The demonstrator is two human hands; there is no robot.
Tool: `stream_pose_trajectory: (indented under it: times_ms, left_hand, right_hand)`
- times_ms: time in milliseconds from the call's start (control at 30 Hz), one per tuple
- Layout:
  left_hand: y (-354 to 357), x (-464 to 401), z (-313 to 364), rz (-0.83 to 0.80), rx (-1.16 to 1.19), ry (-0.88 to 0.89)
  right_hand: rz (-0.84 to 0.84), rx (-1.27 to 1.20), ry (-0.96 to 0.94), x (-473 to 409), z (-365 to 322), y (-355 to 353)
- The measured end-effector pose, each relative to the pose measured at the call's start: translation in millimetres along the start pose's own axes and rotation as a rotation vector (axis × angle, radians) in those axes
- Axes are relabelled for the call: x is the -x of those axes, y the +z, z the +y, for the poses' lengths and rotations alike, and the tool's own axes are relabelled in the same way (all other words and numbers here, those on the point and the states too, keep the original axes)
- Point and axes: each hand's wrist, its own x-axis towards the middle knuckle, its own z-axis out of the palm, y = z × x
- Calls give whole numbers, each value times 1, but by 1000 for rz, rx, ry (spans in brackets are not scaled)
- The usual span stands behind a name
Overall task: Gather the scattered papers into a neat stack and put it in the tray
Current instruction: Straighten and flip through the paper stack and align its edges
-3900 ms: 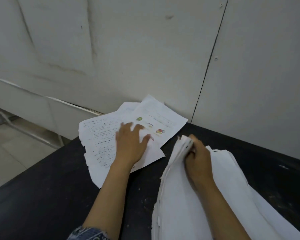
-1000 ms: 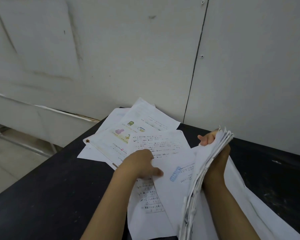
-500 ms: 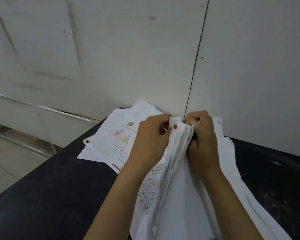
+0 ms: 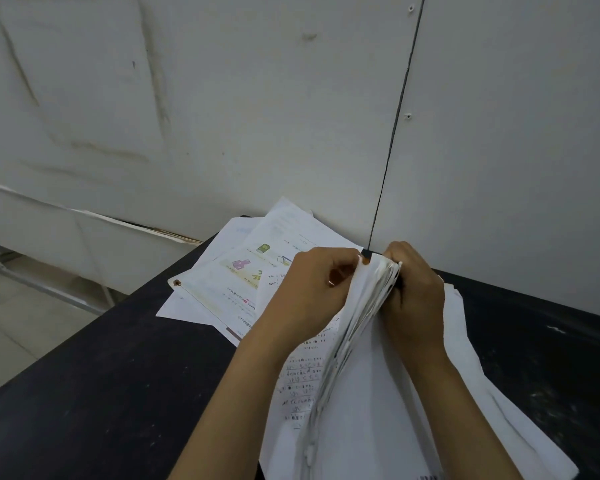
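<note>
Papers in a thick bundle (image 4: 357, 341) stand on edge on the dark surface (image 4: 101, 393), pinched at the far top corner between both hands: the left hand (image 4: 312, 292) curls its fingers and thumb round the near-left face, the right hand (image 4: 413, 299) clamps the other side, the sheet edges fanned between them. The bundle's long axis runs from that gripped corner, close to the wall seam (image 4: 392, 140), back toward the person, its lower end out of view at the bottom. To square it well, I judge the grip should loosen slightly so the sheets can drop and be tapped level on the surface, as their edges look ragged. Left of the bundle, loose printed sheets (image 4: 243, 271) lie flat and overlapping, one with coloured pictures; more white sheets (image 4: 471, 348) lie to its right. No tray is in view.
</note>
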Motion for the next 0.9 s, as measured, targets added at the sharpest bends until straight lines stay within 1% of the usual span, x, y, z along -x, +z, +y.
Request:
stream_pose_trajectory:
  times_ms: [67,133,167,200,233,267,300,333,367,433,500,567,667,733,833,900]
  left_hand:
    - [2,-1,2,17,13,0]
    - [2,-1,0,91,38,-34]
    - [1,-1,-5,138,-9,-82]
    - [-1,0,-12,175,-135,-164]
    - [-3,2,-22,192,-309,-295]
    - [-4,6,-33,166,-464,-462]
    - [-3,10,-43,112,-555,-610]
    - [0,14,-52,69,-598,-709]
    - [3,16,-59,47,-630,-755]
    - [10,18,-67,70,-649,-763]
    - [10,18,-75,142,-561,-759]
    - [6,17,-82,197,-409,-774]
    - [-3,15,-86,290,-73,-751]
    - [-7,12,-83,292,99,-664]
    - [-6,7,-72,228,64,-437]
    - [-3,5,-64,201,78,-336]
  right_hand:
    - [15,-3,7,1,0,1]
    - [31,-22,27,1,-2,0]
    - [32,-38,58,2,-3,-1]
    - [33,-57,95,2,-5,-1]
    - [39,-75,122,2,-5,-2]
    - [43,-87,136,2,-5,-2]
    - [44,-85,135,2,-5,-1]
    - [38,-74,129,3,-4,0]
    - [29,-66,121,3,-4,1]
    - [20,-69,115,5,-3,2]
    - [17,-73,114,5,-3,4]
    - [10,-69,109,5,-3,4]
    - [-12,-47,113,5,-1,5]
    - [-33,-35,116,5,-1,6]
    - [-40,-31,105,6,-3,7]
    - [-36,-17,106,6,-3,7]
